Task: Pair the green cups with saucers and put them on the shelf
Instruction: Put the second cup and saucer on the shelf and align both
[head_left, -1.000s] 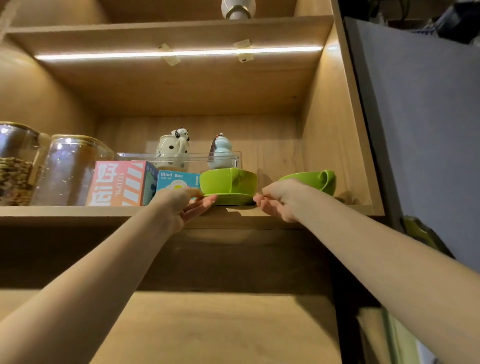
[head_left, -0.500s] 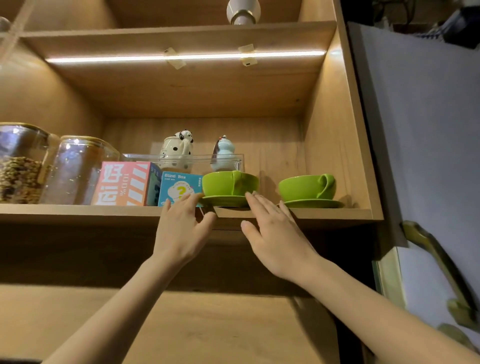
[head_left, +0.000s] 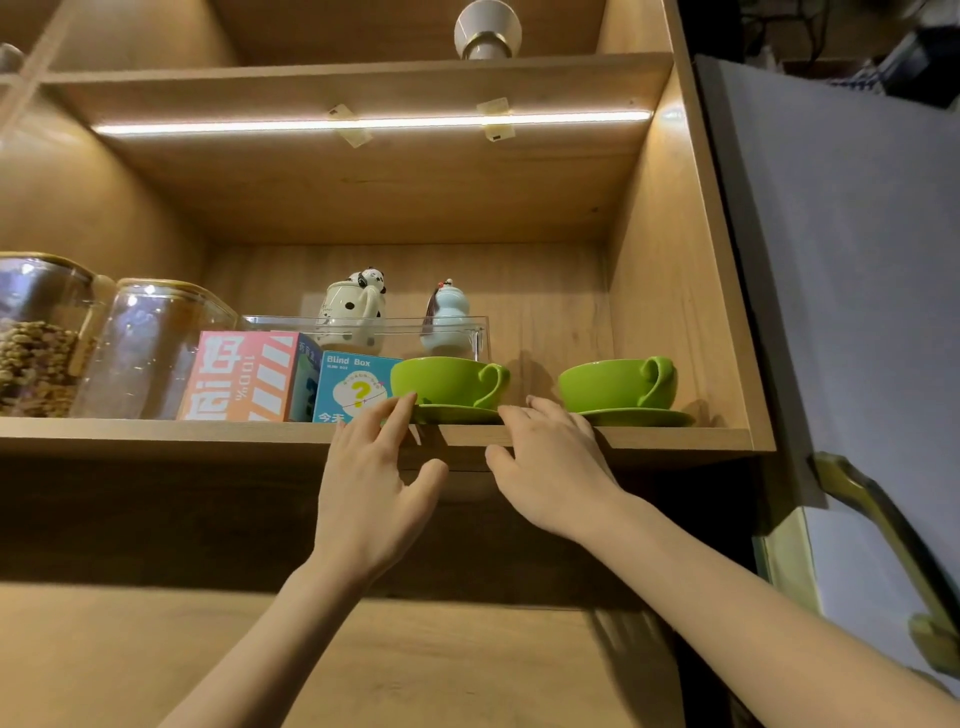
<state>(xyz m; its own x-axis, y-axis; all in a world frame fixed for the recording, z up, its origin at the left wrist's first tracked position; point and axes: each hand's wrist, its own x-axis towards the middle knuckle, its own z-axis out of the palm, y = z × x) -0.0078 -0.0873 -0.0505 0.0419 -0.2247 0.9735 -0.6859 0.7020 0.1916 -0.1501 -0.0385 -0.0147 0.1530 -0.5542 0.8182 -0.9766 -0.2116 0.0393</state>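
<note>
Cup (head_left: 445, 380) on saucer (head_left: 457, 414) between open hands (left hand (head_left: 371, 491) fingertips touching).

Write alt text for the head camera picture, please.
Two green cups sit on green saucers on a wooden shelf, while the left hand and right hand, both open, reach toward the nearer pair.

Both arms raised, left hand (head_left: 370, 496) & right hand (head_left: 553, 470) open, fingers spread.
</note>
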